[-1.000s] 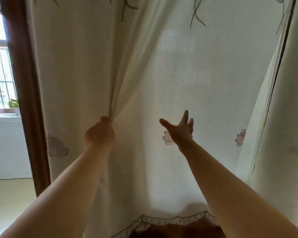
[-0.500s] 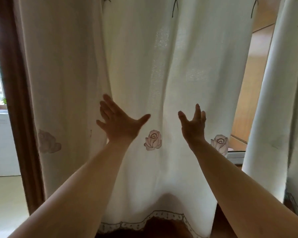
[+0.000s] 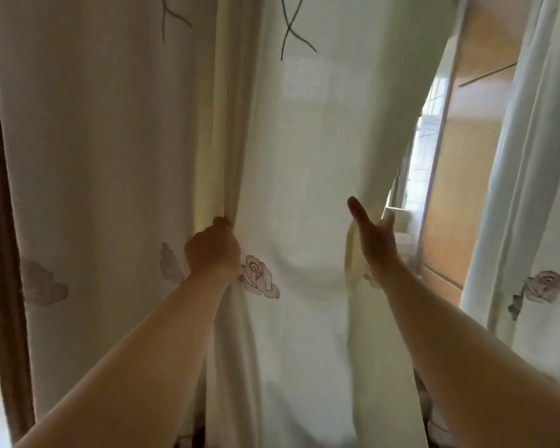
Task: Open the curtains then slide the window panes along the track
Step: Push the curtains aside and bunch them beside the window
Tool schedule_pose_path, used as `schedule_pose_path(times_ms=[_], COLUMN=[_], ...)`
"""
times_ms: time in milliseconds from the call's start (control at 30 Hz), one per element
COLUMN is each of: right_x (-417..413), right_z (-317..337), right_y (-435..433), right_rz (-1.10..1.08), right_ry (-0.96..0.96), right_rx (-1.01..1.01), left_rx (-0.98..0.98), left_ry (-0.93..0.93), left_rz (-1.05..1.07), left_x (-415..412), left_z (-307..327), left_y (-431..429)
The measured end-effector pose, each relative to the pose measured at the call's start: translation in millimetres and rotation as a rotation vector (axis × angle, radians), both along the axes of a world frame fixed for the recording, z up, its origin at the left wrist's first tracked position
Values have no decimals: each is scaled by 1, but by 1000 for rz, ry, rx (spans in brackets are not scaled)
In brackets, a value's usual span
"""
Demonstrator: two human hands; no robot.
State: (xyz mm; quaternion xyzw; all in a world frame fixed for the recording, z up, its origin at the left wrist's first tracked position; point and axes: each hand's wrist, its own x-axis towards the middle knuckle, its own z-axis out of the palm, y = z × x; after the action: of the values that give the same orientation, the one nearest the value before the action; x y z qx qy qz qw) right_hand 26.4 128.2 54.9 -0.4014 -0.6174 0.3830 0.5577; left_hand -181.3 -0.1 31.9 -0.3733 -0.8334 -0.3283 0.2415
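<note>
A: From the head camera, how far along is this?

B: Early, I'd judge. The left curtain (image 3: 304,156) covers most of the opening; only a gap shows at its right edge, where the window pane (image 3: 446,189) and its pale frame (image 3: 435,150) can be seen.

A: And the hands?

B: The left hand (image 3: 212,250) is clenched on a bunched fold of that curtain, just beside a printed rose (image 3: 259,281). The right hand (image 3: 374,236) is spread open at the curtain's free edge — touching the cloth, I think, though motion blur makes that uncertain — and holds nothing.

A: What's left?

B: Nearly everything. This panel needs gathering aside, the right curtain (image 3: 530,221) hangs over its side, and the panes are untouched — their track isn't visible.
</note>
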Motion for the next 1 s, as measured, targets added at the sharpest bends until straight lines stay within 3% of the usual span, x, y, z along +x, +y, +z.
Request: schedule_pose_path(times_ms=[100,200,333,433,700,1000], right_x=[-39,-76,-120,-155,-269,-342], right_z=[-2,0,7,9,-2,-4], right_y=[-19,-34,-58,-72,-126,-191], right_rz=[146,27,-69,-69,60,258], right_ry=[22,-160,-550,-663,-778,-808], right_rx=[97,227,382,459,474,585], left_rx=[-25,-100,-173,-200,-115,-105], left_ry=[49,120,142,107,92,53], left_rz=[64,130,190,230,337,466], left_x=[-17,-36,-63,-87,-175,-239], left_z=[-2,-1,3,10,7,5], left_y=[-11,-28,-54,-78,-149,-222])
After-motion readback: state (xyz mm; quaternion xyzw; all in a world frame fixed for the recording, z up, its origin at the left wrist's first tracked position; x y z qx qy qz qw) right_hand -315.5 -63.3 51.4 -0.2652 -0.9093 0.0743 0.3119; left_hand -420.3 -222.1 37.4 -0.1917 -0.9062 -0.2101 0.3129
